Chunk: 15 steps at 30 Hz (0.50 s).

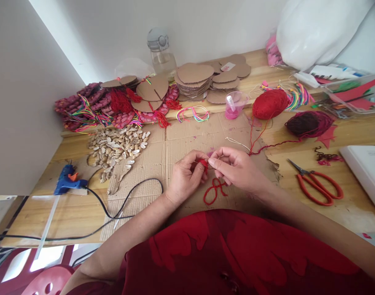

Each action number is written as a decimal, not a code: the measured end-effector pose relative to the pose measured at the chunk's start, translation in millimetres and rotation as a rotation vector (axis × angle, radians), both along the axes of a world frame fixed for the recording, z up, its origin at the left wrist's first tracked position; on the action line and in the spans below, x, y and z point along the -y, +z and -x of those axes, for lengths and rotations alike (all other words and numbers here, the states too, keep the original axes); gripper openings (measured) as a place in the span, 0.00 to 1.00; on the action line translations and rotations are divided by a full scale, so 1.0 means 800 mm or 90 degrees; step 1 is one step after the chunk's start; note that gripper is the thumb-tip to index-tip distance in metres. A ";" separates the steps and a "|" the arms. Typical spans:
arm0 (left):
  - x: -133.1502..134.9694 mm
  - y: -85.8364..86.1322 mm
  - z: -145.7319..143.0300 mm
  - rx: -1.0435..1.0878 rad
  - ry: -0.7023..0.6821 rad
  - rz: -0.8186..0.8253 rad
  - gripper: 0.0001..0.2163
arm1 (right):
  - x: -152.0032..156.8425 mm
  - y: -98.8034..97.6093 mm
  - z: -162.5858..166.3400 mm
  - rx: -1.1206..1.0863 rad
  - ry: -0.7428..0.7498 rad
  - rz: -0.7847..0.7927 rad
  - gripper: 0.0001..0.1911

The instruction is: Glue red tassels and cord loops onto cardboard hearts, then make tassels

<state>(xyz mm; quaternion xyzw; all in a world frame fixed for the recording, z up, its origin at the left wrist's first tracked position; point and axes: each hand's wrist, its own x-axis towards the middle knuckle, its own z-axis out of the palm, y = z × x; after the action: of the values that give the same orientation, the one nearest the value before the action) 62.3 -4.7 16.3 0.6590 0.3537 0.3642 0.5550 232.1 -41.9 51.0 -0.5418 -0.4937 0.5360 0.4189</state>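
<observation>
My left hand (189,171) is closed around a small bundle of red yarn (203,164) above the cardboard sheet. Thumb and forefinger pinched together, my right hand (232,164) meets it at the bundle; what exactly lies in that pinch is too small to make out. Below the hands a loose loop of red yarn (210,196) rests on the cardboard sheet (187,141). Behind my right hand, strands lead back to a red yarn ball (271,103) and a dark red yarn ball (309,123).
Orange-handled scissors (319,187) lie at right, near a white box (365,170). At left are a blue glue gun (67,180) with a black cord and a heap of peanut shells (116,147). Cardboard discs (195,73), a bottle (161,53) and a pink-filled cup (233,107) stand behind.
</observation>
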 end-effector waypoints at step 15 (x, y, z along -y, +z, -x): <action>-0.002 0.002 -0.001 -0.002 0.037 -0.067 0.06 | -0.002 -0.011 -0.003 -0.075 -0.032 0.020 0.11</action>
<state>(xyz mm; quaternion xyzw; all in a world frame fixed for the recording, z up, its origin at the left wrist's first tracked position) 63.0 -3.4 17.5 0.6770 0.3540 0.3976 0.5083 234.4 -40.4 42.2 -0.5282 -0.4460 0.5637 0.4521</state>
